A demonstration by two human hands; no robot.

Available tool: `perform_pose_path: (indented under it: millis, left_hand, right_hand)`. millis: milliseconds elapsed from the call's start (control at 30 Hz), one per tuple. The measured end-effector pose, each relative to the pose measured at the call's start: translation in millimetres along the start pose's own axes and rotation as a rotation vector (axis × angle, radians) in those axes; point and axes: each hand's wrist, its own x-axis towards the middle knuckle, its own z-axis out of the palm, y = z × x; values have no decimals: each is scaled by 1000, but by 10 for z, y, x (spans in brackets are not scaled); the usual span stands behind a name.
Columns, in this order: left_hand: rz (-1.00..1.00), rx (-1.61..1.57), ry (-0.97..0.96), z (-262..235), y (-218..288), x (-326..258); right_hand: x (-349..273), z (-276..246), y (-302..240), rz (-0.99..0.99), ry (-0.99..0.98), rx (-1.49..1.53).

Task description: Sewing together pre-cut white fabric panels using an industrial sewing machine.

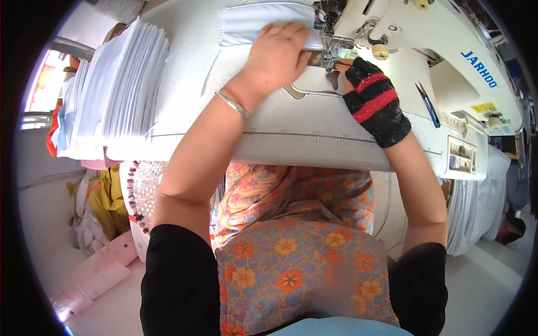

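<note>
My left hand (278, 56) lies flat, fingers stretched out, on a white piece of cloth (238, 25) with a stitched-looking edge. The cloth reaches to the needle area of a white sewing machine (392, 33). My right hand (372, 101) wears a black fingerless glove with red stripes. Its bent fingers are drawn together close beside the presser foot (332, 63). A small dark piece (335, 80) shows by the right fingertips; what they hold, if anything, is hidden.
A tall stack of folded white cloth (120, 84) stands at the table's left end. Thread snips (428, 105) lie right of my glove. A ruler strip (291, 136) runs along the front edge of the machine table (185, 112). More white pieces (471, 207) hang at lower right.
</note>
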Motion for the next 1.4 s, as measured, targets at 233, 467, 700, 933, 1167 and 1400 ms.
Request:
perform_pose_path:
  millis: [233,467,700,933,1167,1400]
  left_hand:
    - [-236,-23,-176,-178,-322,-118]
    - [-212,-6,-230,-271,-297,-95]
    - [-161,244,191,-671,-418,-166]
    - [-274,203,120,-1932,501,-1600]
    - [-1302,567,-586,-2303,442,-4166]
    - [-1430,116,-851,-1085,176,-5032]
  right_hand:
    - [17,24,40,-10,27,-22]
    - [15,10,49,11,8,-1]
    - [11,78,135,80,32,56]
    - [-100,123,203,85,30,-65]
    - [-3,121,528,39,-111,137]
    - [-82,42,707,5,-213,-76]
